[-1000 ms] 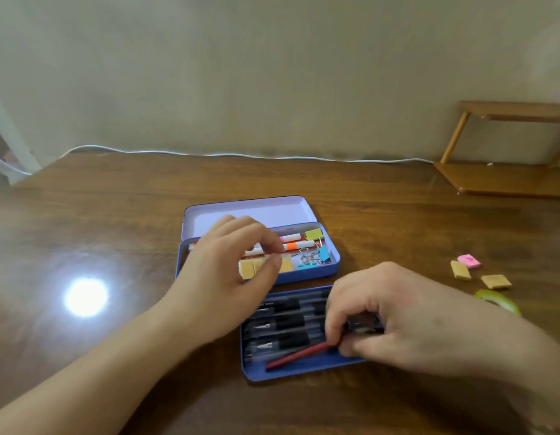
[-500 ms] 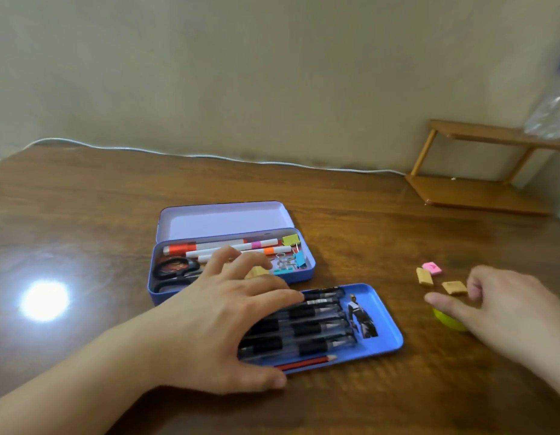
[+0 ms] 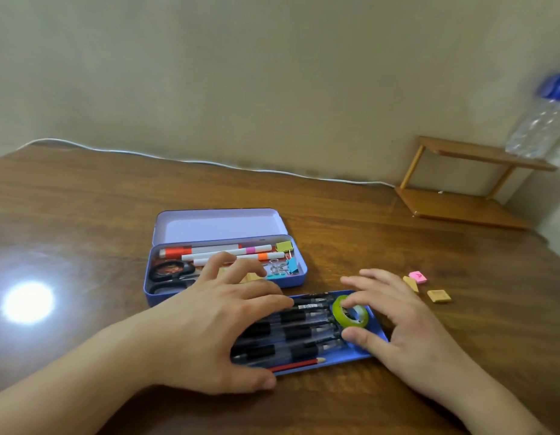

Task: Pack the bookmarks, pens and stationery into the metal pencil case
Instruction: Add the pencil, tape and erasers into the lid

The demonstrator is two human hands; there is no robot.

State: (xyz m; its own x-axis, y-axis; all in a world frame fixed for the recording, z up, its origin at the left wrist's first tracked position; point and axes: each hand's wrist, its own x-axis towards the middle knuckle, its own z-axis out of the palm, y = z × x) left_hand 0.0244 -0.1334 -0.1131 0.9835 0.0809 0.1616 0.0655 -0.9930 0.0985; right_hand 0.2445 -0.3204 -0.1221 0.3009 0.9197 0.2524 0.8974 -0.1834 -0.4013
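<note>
The right hand (image 3: 407, 324) pinches a green roll of tape (image 3: 350, 311) between thumb and fingertips, holding it at the right end of the blue tray (image 3: 377, 332), just beside the tips of the black pens (image 3: 291, 332) lying there in a row. The left hand (image 3: 216, 328) lies flat with its fingers spread across the left part of those pens, pressing them and the tray down onto the desk (image 3: 84, 215); a red pencil (image 3: 297, 364) lies along the tray's near edge. To do this well, the roll should probably be laid flat in the free end of the tray so it does not ride up on the pen tips, while the left hand keeps the pens from rolling. Behind the tray the purple pencil case (image 3: 291, 279) stands open, its lid tilted back, holding markers, scissors and clips. To the right, three small erasers (image 3: 439, 296) lie on the desk, not yet packed.
</note>
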